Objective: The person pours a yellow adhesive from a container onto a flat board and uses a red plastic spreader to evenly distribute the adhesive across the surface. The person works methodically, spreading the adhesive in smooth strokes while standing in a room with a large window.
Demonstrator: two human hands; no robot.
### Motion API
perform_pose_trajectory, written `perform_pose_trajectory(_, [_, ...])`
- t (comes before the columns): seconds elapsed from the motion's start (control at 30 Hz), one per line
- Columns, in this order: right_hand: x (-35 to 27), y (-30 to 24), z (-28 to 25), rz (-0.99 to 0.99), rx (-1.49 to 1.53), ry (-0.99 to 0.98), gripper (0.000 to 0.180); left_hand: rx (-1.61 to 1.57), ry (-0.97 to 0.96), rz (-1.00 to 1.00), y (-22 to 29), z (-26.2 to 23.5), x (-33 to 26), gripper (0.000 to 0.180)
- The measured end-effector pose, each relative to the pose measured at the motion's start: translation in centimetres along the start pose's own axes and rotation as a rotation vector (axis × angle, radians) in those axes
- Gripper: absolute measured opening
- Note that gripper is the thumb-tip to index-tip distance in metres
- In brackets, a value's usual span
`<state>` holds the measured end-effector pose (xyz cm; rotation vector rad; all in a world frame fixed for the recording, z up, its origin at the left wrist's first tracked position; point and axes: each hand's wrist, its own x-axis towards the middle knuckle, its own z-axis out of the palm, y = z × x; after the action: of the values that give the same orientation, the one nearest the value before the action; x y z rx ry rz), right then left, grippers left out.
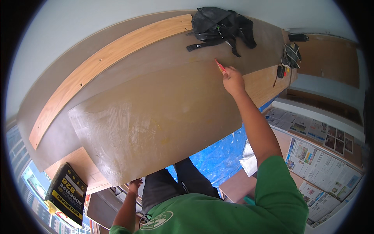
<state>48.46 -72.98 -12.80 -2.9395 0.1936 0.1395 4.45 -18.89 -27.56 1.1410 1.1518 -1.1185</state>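
My right hand (pixel 233 81) reaches to the far side of a large grey-brown sheet (pixel 163 105), closed around a thin, flat red spreader (pixel 220 65). The spreader's blade points away from me, close to the sheet's far edge. A glossy, streaky wet film covers the sheet's left part, with a few yellowish smears towards the middle. At the near left edge of the sheet, my left hand (pixel 134 186) rests low beside my leg. Its fingers look loosely apart against the edge, and nothing shows in them.
A long wooden strip (pixel 100 60) with holes lies along the far side. Beyond the sheet sits a black backpack (pixel 218 25). A black and yellow tin (pixel 67 193) stands at the near left by a wooden board (pixel 83 167). Blue plastic (pixel 222 154) and newspapers (pixel 323 163) cover the floor.
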Motion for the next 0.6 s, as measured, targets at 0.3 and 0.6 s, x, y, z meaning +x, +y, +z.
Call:
perform_pose_trajectory(0.3, [-1.3,-5.7,1.4,-0.144,-0.024,-0.003,0.010,0.032,-0.040,-0.012,-0.2,-0.3,0.3,0.041])
perform_pose_trajectory(0.6, [-2.4,-9.9,1.2,-0.238,0.103,-0.054,0.010,0.013,-0.058,0.005,-0.6,-0.3,0.7,0.037])
